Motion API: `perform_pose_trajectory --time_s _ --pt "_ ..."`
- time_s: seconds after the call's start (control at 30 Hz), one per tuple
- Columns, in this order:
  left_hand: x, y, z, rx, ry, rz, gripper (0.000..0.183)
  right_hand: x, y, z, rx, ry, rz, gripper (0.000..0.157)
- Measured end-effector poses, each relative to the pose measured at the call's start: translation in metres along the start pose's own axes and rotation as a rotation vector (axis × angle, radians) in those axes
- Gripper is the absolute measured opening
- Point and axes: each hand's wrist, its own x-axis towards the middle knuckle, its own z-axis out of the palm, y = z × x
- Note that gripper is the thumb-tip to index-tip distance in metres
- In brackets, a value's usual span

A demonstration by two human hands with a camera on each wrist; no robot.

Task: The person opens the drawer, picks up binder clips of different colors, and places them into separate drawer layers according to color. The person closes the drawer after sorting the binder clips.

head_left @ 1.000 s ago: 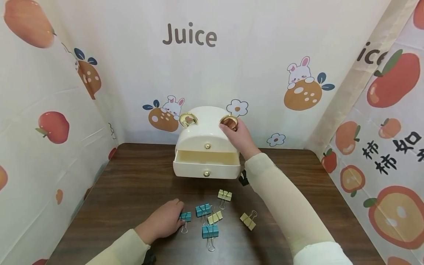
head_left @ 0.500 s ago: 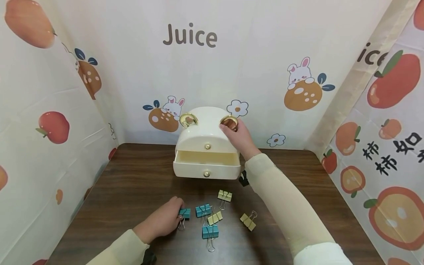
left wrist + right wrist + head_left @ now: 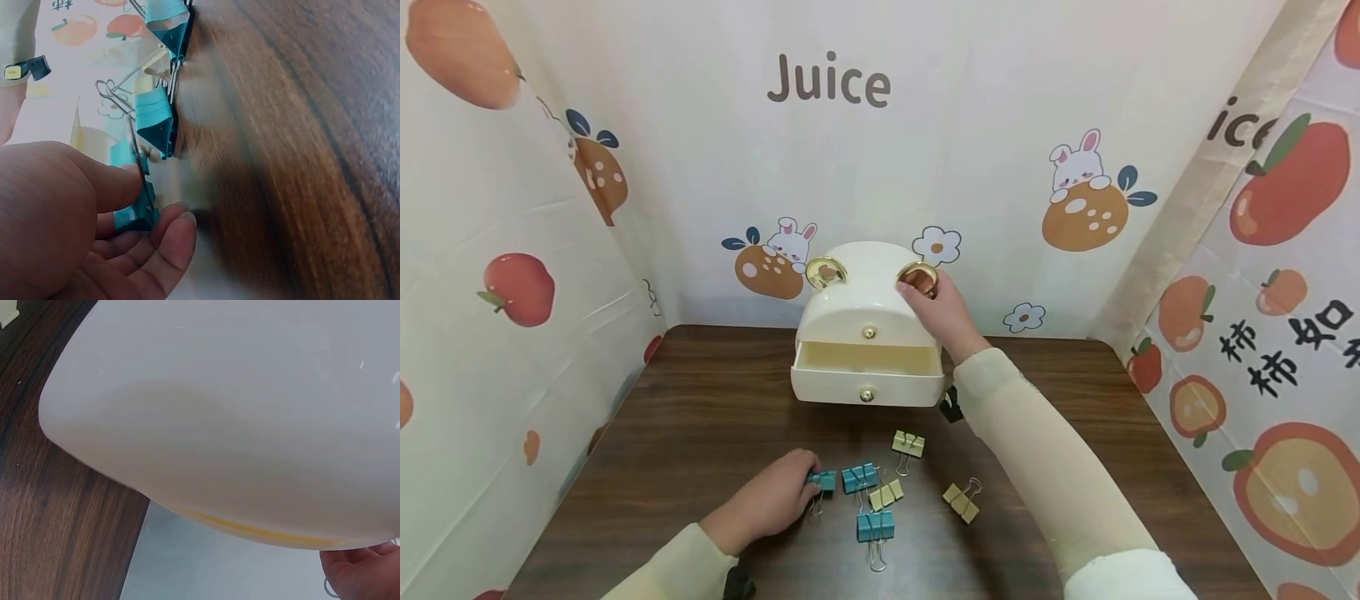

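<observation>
In the head view, my left hand [image 3: 767, 504] pinches a teal binder clip [image 3: 824, 481] at the front of the table. The left wrist view shows thumb and fingers around this clip [image 3: 130, 212], its wire handle pointing up. A white drawer box [image 3: 871, 287] with gold ears stands at the back. My right hand [image 3: 953, 315] grips its right gold ear [image 3: 919, 268], thumb in front. The lower drawer [image 3: 827, 387] is pulled out, and its visible interior is bare. In the right wrist view the box's smooth side [image 3: 206, 406] hides most of my hand [image 3: 365, 575].
Right of my left hand lie two more teal binder clips, one farther back [image 3: 860, 477] and one nearer [image 3: 876, 525]. A yellow clip [image 3: 886, 494] sits between them, with others behind [image 3: 909, 443] and to the right [image 3: 961, 502]. A printed curtain [image 3: 700, 150] surrounds the wooden table [image 3: 722, 400].
The teal binder clip has turned slightly in my left fingers, its wire handles shifting. My right hand and the drawer box stay in place.
</observation>
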Motion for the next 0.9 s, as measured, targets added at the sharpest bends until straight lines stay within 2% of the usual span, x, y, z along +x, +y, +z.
perform_pose_trajectory --time_s 0.23,0.57,0.9 --pt "0.000 0.000 0.001 -0.004 0.017 0.006 0.014 -0.001 -0.002 0.000 -0.005 -0.002 0.010 0.069" --pt "-0.004 0.007 -0.005 -0.159 0.101 0.084 0.015 -0.001 -0.001 0.000 -0.008 0.004 0.009 0.070" --pt "0.000 0.010 -0.013 -0.165 0.174 0.072 0.016 0.000 0.000 0.000 -0.002 0.003 -0.003 0.069"
